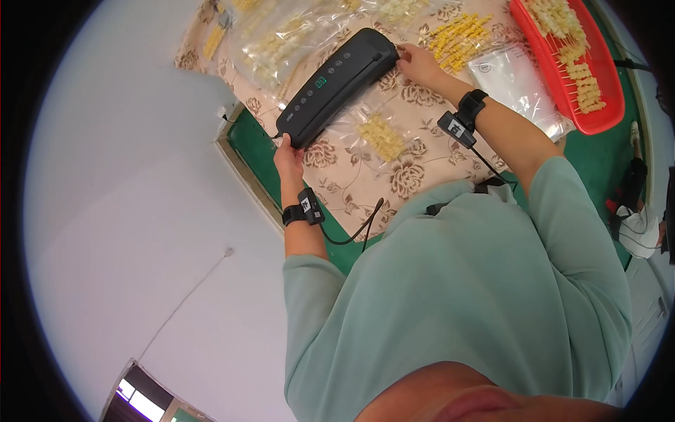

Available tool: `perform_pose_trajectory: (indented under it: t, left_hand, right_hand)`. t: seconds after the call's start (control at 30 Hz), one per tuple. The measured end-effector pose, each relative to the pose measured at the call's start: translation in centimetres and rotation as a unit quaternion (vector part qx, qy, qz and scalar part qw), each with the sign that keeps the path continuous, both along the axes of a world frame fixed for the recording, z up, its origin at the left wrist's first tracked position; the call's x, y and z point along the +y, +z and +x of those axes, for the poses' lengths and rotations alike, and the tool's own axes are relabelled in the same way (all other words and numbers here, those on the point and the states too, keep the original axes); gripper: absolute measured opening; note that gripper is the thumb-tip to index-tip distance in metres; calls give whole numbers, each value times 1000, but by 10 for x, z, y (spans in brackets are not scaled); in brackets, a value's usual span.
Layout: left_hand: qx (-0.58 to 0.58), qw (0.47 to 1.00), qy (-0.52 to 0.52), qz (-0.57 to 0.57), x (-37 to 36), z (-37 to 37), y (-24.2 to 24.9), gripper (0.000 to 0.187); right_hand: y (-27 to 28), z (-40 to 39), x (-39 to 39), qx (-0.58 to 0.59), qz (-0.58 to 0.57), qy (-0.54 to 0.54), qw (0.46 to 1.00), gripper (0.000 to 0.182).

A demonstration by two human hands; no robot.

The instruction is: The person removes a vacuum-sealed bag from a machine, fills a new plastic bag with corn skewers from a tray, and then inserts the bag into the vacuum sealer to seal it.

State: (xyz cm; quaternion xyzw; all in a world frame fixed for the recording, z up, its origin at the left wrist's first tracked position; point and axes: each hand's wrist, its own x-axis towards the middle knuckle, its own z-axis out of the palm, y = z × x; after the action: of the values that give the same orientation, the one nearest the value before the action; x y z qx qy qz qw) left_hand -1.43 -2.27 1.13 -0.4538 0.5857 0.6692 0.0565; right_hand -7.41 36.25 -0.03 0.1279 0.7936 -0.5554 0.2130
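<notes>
A black vacuum sealer (336,88) with a lit green display lies across the flowered tablecloth. At its near left end is my left hand (287,160), with the fingers closed on the corner. My right hand (420,65) grips the far right end, fingers bent round the edge. A clear plastic bag (360,116) extends from beneath the sealer's front side, with pale yellow skewered food (382,137) inside. The bag's edge under the sealer is hidden. Both wrists carry black strapped devices with cables.
A red basket (610,91) holding skewers (582,83) stands at the right. Beside it lie a stack of clear bags (512,83) and bright yellow skewers (458,41). Filled bags (278,42) lie behind the sealer. Another person's white garment (638,232) shows at the far right.
</notes>
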Motion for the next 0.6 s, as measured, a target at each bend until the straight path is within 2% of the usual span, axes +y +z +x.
perform_pose_trajectory:
  t: [0.07,0.2,0.27,0.3,0.37,0.5,0.6]
  left_hand:
    - [18,1000,-3,-18,-3,3,-7,32]
    - [26,998,11,-61,8,6,-5,34]
    - [24,989,45,-137,19,6,-2,33]
    - [25,989,46,-137,23,7,0,33]
    - [32,980,50,-192,32,9,4,33]
    - [34,977,83,-193,39,9,1,32]
    - [40,977,100,-185,43,11,2,30]
  right_hand:
    - [12,5,-6,125,21,-121,985,35]
    - [14,2,-3,101,-53,-118,986,36]
    - [17,0,-4,93,-67,-126,985,34]
    - [12,-3,-3,94,-67,-126,985,34]
    - [-2,-9,1,195,33,-67,978,33]
    - [2,-12,2,191,76,-51,977,36]
    - [8,-12,2,125,22,-75,989,41]
